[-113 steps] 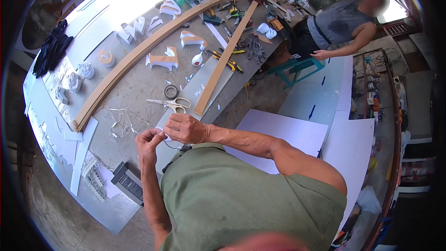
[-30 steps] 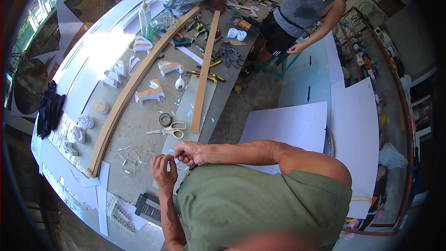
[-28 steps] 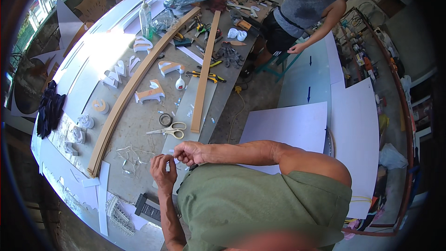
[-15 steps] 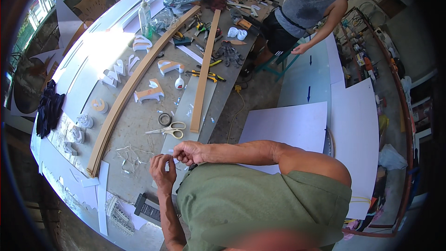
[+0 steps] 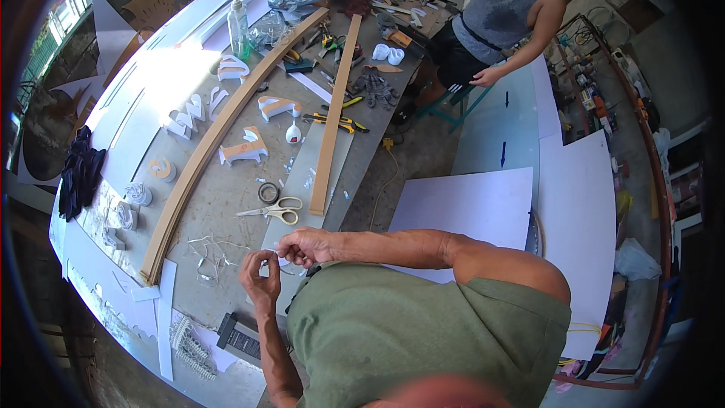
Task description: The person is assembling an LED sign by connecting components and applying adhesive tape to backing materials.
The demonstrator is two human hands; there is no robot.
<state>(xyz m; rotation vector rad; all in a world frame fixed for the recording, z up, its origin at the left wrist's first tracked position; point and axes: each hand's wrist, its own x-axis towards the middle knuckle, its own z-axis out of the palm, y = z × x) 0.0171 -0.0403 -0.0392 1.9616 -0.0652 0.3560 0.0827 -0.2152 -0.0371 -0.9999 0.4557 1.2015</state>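
In front of my green shirt, both hands are close together over the near edge of the table. My left hand (image 5: 259, 276) is curled, thumb and fingertips meeting in a pinch. My right hand (image 5: 304, 246) is also pinched, its fingertips right beside the left ones. A small whitish bit shows between them, too small to name. Just beyond lie scissors (image 5: 282, 210) with cream handles and a dark roll of tape (image 5: 268, 193). Loose thin wires (image 5: 217, 255) sit left of my hands. A grey-black box like a power supply (image 5: 240, 337) lies by my left forearm.
Long brown strips (image 5: 219, 140) and another strip (image 5: 336, 113) run along the table. White cut-out letters (image 5: 243, 148), a glue bottle (image 5: 294, 133), pliers and knives lie between and around them. A person (image 5: 498, 15) stands at the far right. White sheets (image 5: 461, 208) lie on my right.
My left hand has shifted slightly left, and its fingers have curled differently. My right hand has moved a little left. The far person's arm has shifted slightly.
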